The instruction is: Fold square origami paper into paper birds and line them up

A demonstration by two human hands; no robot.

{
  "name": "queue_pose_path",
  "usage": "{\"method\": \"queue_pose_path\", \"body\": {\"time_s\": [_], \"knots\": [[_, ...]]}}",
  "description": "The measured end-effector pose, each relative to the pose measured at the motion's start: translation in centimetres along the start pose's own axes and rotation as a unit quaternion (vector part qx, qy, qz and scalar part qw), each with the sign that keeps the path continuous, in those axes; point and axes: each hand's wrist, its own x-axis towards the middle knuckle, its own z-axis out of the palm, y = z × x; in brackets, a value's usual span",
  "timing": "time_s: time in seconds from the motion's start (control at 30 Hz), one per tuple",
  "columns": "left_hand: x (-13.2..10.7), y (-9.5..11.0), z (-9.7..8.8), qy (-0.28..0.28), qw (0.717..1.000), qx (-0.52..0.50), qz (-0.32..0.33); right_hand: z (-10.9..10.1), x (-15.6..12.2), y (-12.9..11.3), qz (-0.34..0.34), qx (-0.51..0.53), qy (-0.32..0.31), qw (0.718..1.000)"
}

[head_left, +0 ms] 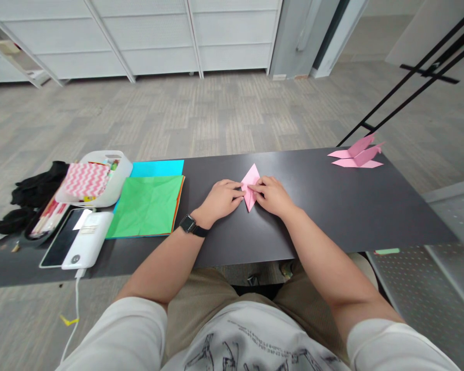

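A folded pink origami paper [252, 175], shaped like a narrow diamond, lies on the dark table in front of me, its points facing away from and towards me. My left hand [223, 198] rests at its left edge, fingers stretched out with the tips on the paper. From the right, my right hand [272, 195] reaches over the paper, fingers extended and pressing on its middle. Both hands lie low against the table, and the fingertips cover part of the folds. Neither hand lifts the paper.
Folded pink paper birds [358, 153] stand at the table's [332, 216] far right. To the left are green paper sheets [147, 206], blue paper [158, 168], a white basket [121, 172], a white power bank [88, 239] with a cable, a tablet-like device [60, 247] and black cloth [38, 185].
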Motion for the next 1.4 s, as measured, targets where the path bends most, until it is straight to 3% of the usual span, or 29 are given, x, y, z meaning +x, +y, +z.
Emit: {"method": "queue_pose_path", "body": {"time_s": [0.6,1.03,1.4], "knots": [[-0.5,0.9,-0.8,-0.039,0.999,0.014,-0.012,0.5,0.2,0.3,0.009,0.013,0.008,1.0],[-1.1,3.4,-2.8,-0.083,0.995,0.02,0.049,0.8,0.4,0.8,0.014,0.036,0.011,0.999],[-1.5,3.8,-3.0,-0.12,0.989,0.05,0.07,0.6,0.4,0.8,0.019,0.041,0.002,0.999]]}}
